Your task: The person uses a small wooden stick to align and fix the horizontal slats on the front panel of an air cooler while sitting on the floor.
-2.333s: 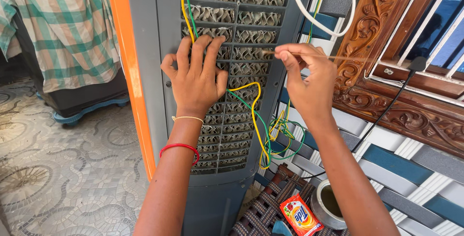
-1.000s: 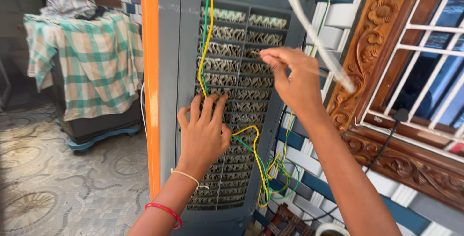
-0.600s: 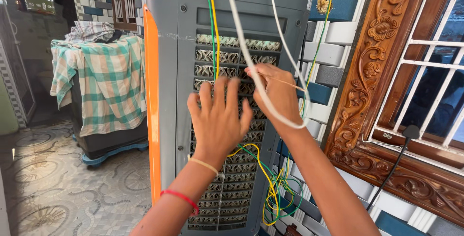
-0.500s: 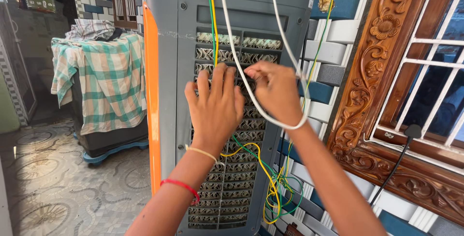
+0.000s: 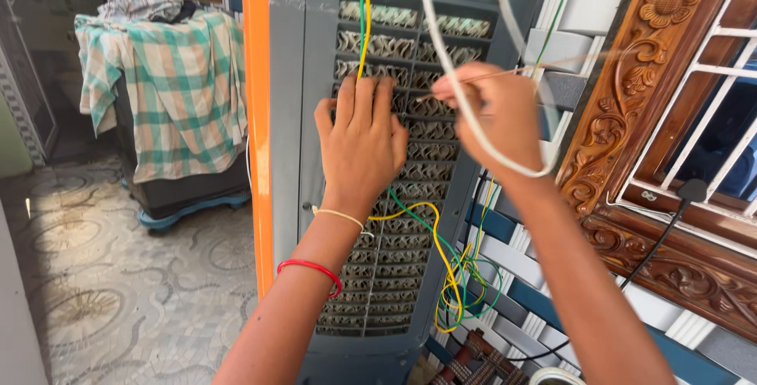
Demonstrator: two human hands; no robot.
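Observation:
A tall grey air cooler [image 5: 315, 117] with an orange side stands upright before me, its back grille [image 5: 394, 219] showing honeycomb pads. My left hand [image 5: 361, 142] lies flat on the grille, fingers spread a little, beside a yellow and a green wire [image 5: 363, 14] that run down from above. My right hand [image 5: 493, 113] is blurred; it pinches a thin stick-like piece [image 5: 568, 62] against the grille, level with the left hand. A white cable [image 5: 449, 70] loops over the right hand. Yellow and green wires [image 5: 457, 282] hang in a tangle lower down.
A carved wooden window frame [image 5: 623, 133] with a white grille is at the right, a black cord [image 5: 654, 243] trailing below it. A green checked cloth [image 5: 173, 85] covers a box on a blue base at the left. The floor [image 5: 118, 290] is patterned tile.
The view has risen from the cooler's lower part to its upper grille. Both hands have moved up the grille. The white cable now loops over my right hand.

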